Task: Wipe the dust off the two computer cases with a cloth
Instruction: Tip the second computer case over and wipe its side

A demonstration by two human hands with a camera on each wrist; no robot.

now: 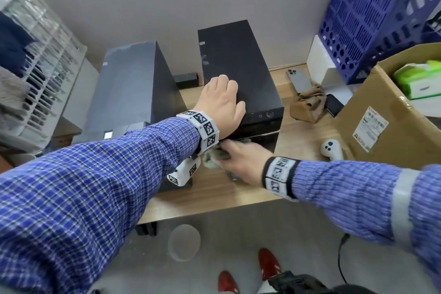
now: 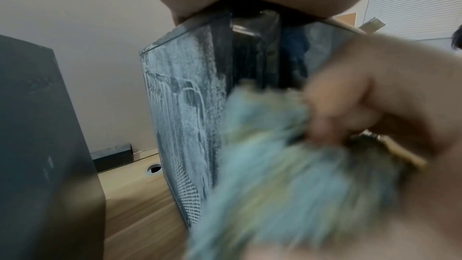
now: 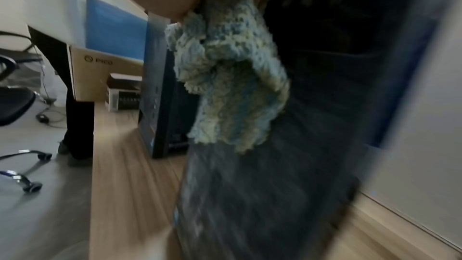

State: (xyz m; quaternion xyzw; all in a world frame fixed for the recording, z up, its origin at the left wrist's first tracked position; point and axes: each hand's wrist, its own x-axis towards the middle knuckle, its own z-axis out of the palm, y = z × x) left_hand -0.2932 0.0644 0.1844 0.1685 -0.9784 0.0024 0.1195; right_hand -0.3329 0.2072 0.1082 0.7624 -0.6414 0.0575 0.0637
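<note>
Two black computer cases stand on the wooden desk point(image 1: 298, 141): the left case point(image 1: 133, 88) and the right case point(image 1: 236, 64). My left hand point(image 1: 222, 95) rests flat on the top of the right case near its front edge. Below it, my right hand point(image 1: 236, 157) grips a fluffy blue-green cloth point(image 1: 214, 157) against the front of that case. In the left wrist view the case's side panel point(image 2: 180, 116) is streaked with grey dust, with the blurred cloth point(image 2: 275, 175) beside it. In the right wrist view the cloth point(image 3: 230, 78) hangs from my fingers against the dark front panel point(image 3: 287, 175).
An open cardboard box point(image 1: 381, 114) and blue plastic crates point(image 1: 370, 19) crowd the right side. A phone point(image 1: 299, 79), a brown rag point(image 1: 307, 100) and a white controller point(image 1: 331, 149) lie beside the right case. A white rack point(image 1: 43, 55) stands at the left. The desk's front edge point(image 1: 214, 205) is close.
</note>
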